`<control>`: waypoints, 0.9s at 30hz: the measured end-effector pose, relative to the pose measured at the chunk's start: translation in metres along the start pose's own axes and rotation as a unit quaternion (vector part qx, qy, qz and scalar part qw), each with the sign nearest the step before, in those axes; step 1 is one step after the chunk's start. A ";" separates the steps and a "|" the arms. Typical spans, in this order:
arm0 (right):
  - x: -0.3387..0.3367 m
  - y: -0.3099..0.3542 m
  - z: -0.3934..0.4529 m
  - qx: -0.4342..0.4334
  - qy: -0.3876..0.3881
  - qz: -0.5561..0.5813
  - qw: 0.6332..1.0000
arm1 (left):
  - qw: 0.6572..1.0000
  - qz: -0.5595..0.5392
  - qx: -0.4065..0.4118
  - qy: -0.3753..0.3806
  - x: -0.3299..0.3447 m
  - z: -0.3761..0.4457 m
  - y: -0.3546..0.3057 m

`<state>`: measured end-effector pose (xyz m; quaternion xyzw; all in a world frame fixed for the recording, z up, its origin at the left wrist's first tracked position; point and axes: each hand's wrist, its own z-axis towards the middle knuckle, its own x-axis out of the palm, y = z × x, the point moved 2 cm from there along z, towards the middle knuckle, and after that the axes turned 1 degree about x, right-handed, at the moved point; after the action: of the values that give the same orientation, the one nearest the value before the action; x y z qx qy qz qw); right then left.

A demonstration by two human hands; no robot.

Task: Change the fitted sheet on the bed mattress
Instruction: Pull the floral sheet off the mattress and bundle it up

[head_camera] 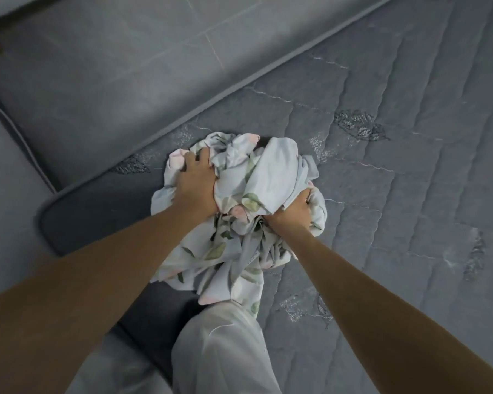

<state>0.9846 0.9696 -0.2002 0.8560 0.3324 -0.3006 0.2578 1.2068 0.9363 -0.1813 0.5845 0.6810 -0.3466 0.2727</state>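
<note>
A: Where is the sheet lying?
B: The bunched floral sheet [239,200] is sitting near the bare mattress [396,180]'s left edge, trailing toward the near side; open quilting is stretching right.
A: Hands?
B: The 2, left hand [195,183] and right hand [292,211], are clutching it, fingers curled in.

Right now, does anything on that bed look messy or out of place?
Only the floral sheet: it is bunched into a crumpled wad on the bare quilted mattress, gripped by the left hand and right hand. Nothing looks torn or spilled.
</note>
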 end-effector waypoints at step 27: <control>-0.124 0.045 0.132 0.026 -0.129 0.202 0.971 | 0.973 0.090 0.212 0.012 -0.168 0.198 -0.135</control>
<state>0.8972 0.8046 -0.1953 0.8658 0.1089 -0.3585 0.3317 1.0951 0.6675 -0.1514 0.6920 0.5398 -0.4501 0.1648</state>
